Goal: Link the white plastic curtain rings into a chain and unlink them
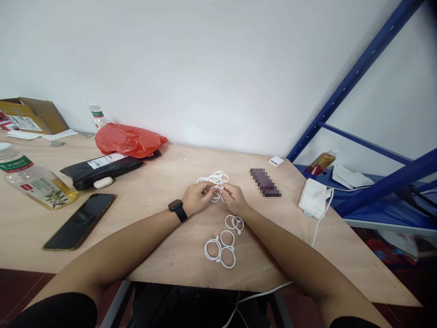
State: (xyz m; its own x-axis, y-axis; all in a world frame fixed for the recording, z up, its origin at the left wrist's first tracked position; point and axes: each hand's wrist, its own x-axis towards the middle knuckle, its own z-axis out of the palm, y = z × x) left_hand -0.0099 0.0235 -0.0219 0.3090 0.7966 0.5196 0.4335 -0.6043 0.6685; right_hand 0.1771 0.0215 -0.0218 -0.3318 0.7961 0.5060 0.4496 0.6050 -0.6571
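My left hand (197,197), with a dark watch on its wrist, and my right hand (234,197) meet over the middle of the table. Between their fingertips both pinch a small white ring (215,197) with a knob on it. Fingers partly cover the ring, so how it is joined cannot be made out. Just beyond my hands lies a heap of similar white rings (221,176). Closer to me, two overlapping white rings (234,222) lie beside my right forearm. A cluster of several white rings (220,250) rests nearer the table's front edge.
On the left are a phone (80,222), a tilted bottle of yellow liquid (37,182), a white oval case (103,182), a black parcel (102,169) and a red bag (131,140). To the right sit a blurred dark object (265,182), a power strip (312,198) and a blue rack (365,145).
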